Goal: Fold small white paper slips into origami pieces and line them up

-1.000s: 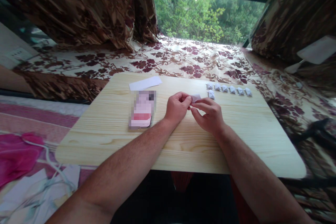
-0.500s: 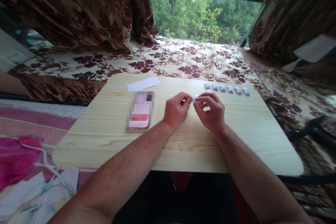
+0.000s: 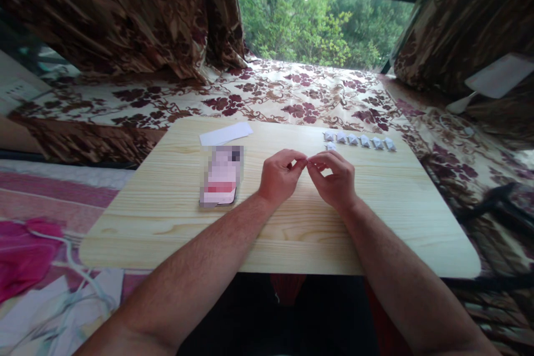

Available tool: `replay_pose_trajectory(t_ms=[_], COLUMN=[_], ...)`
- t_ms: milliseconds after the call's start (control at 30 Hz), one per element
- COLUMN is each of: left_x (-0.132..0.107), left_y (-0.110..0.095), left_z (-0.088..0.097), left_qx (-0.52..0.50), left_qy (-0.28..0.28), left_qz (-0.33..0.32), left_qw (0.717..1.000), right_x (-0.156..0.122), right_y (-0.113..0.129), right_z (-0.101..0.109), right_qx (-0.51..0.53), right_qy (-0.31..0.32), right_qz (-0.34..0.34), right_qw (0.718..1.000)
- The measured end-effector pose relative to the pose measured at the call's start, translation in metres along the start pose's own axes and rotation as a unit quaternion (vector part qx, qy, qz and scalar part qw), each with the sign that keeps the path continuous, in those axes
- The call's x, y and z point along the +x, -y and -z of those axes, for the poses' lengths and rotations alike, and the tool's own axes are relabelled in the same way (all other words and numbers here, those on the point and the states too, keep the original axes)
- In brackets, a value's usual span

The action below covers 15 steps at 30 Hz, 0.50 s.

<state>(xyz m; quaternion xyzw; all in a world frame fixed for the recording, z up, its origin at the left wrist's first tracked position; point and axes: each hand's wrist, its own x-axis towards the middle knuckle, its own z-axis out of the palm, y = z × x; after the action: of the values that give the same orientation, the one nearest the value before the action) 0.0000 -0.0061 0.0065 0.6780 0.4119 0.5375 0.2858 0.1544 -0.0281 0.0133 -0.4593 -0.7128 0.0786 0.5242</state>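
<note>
1. Since half a second ago my two sets of fingertips have drawn tighter together and sunk a little toward me. The paper piece that stood up above them then is now almost swallowed between them.
2. My left fingers (image 3: 293, 158) are closed, thumb and forefinger pinching the paper piece (image 3: 307, 162) from its left end.
3. My right fingers (image 3: 322, 158) are closed the same way on its right end, tips touching the left tips, the other fingers curled under.
4. The paper piece sits between the four tips, lifted just off the bench (image 3: 375, 206). Only a pale sliver shows, so I cannot tell its shape.
5. Just beyond my right fingers lies a lone folded piece (image 3: 331, 146), partly hidden behind my own knuckles.
6. Farther beyond and to the right of those fingers, a row of folded pieces (image 3: 359, 140) lies side by side near the far edge of the bench.
7. Near my left fingers, to their left, a phone (image 3: 221, 175) lies flat. Beyond it, a white paper strip (image 3: 226, 133) lies at the far edge.
8. Past the bench, well beyond both sets of fingers, spreads a floral cloth (image 3: 292, 94), then the window (image 3: 308, 28) with green trees, and curtains (image 3: 125, 16) on either side.
9. Well to the left and nearer me than my fingers, lower than the bench, lie a pink cloth (image 3: 20, 256) and a white cable (image 3: 83, 283).
</note>
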Motion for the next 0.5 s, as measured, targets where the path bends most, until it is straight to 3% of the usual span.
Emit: replay_pose_trajectory(t_ms=[500], left_x=[-0.0019], left_y=[-0.0018], left_z=[0.0023], left_qx=[0.049], left_qy=[0.008], left_qz=[-0.031], left_qw=[0.998], right_x=[0.0022], right_y=[-0.0007], right_z=[0.0027], right_qx=[-0.013], right_qy=[0.004], right_qz=[0.033], right_qw=[0.999])
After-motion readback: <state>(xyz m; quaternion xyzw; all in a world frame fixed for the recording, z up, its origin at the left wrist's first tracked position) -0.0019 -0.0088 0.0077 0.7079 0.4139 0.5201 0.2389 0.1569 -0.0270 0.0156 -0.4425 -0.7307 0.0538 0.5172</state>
